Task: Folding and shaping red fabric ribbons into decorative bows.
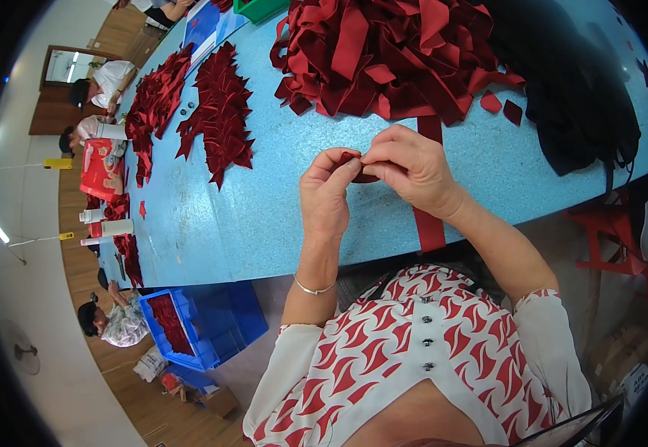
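Over the near part of the blue table (pixel 264 216), both hands meet at a small piece of dark red ribbon (pixel 368 178). My left hand (pixel 327 195) pinches it between thumb and bent fingers. Thumb and fingertips of my right hand (pixel 418 170) close on the same piece from the other side; the fingers cover most of it. Under the right wrist, a flat red ribbon strip (pixel 431 229) runs toward the table's front edge. Just beyond the hands rises a big heap of loose red ribbons (pixel 383 59). Farther left lies a cluster of pointed red ribbon bows (pixel 219 108).
Black cloth (pixel 562 97) covers the table's right side, near small red offcuts (pixel 512 112). More red ribbon pieces (pixel 158 93) and a red bag (pixel 103 167) line the left. Blue crates (pixel 203 328) stand below the left edge, a red stool (pixel 618 242) at right. Several people sit leftward.
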Motion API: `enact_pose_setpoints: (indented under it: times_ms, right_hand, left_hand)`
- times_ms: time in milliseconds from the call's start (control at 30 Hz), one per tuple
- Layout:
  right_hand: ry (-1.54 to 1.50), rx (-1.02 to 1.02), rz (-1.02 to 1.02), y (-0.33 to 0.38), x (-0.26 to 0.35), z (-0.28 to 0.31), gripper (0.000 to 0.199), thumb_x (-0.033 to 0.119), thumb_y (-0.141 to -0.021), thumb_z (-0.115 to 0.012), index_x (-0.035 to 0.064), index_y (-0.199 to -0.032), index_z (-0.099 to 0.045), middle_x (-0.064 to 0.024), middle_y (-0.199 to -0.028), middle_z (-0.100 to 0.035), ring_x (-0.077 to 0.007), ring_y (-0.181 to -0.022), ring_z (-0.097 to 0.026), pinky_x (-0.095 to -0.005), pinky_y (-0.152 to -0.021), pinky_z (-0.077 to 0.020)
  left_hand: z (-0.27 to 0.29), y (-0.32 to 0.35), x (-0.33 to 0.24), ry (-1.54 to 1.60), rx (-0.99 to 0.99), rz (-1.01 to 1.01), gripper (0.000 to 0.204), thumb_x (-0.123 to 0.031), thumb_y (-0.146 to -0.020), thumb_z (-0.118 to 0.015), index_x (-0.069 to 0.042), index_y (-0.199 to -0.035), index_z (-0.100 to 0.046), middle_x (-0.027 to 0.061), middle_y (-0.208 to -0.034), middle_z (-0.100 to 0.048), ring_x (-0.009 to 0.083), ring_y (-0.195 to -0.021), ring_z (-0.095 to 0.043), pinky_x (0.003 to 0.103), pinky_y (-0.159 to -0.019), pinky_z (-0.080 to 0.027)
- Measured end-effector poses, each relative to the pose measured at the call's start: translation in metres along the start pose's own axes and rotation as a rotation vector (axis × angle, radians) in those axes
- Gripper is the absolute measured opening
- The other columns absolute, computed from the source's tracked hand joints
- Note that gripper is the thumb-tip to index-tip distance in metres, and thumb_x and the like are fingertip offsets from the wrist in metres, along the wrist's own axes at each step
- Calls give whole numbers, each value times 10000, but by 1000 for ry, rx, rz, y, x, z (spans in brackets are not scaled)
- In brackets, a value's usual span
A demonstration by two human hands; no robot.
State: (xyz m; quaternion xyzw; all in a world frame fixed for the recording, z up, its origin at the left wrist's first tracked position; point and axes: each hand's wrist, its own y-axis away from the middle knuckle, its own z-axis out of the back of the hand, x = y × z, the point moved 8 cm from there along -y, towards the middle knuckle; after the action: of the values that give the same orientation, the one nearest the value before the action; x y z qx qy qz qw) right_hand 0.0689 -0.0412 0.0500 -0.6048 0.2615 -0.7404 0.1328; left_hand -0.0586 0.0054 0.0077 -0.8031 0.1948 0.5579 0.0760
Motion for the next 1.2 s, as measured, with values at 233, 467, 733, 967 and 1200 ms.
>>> enact_pose_setpoints:
  times_ms: [233, 467, 733, 967, 1200]
  right_hand:
    - [243, 25, 219, 6, 11, -1, 204, -55, -672, -625, 19, -862, -617, -68, -839, -559, -189, -724, -555, -259, -627, -459]
    - [-53, 160, -45, 3, 1, 2, 180, -7, -722, -562, 6, -894, -613, -85, -868, -575, -176, -798, -559, -263, -714, -453]
    - [-272, 251, -379, 20, -27, 3, 252, 12, -724, -545, -21, -970, -587, -73, -907, -602, -145, -830, -559, -254, -767, -445]
    - [-33, 302, -252, 23, -25, 5, 219, 8, -737, -538, -17, -948, -589, -55, -871, -603, -135, -803, -564, -251, -733, -453]
    - [-331, 255, -527, 30, -44, 6, 194, 15, -744, -542, -11, -930, -590, -39, -827, -604, -110, -756, -565, -230, -684, -455]
  left_hand:
    - [5, 0, 2, 39, -58, 37, 102, 19, -769, -580, 19, -871, -589, 81, -845, -611, 131, -775, -570, 240, -724, -460]
    - [5, 0, 1, 35, -35, 55, 126, 44, -738, -602, 17, -861, -589, 68, -832, -606, 125, -752, -570, 232, -706, -460]
    - [8, -1, -2, 22, -46, 78, 117, 55, -732, -589, 12, -841, -583, 56, -812, -598, 119, -725, -565, 220, -692, -456]
    - [9, -5, -14, -26, -33, 58, 95, 43, -745, -571, 12, -834, -583, 77, -841, -609, 123, -735, -569, 228, -680, -460]
    - [7, -5, -21, -73, 35, 100, 77, 19, -771, -548, 5, -837, -585, 104, -898, -618, 129, -757, -577, 241, -678, -474]
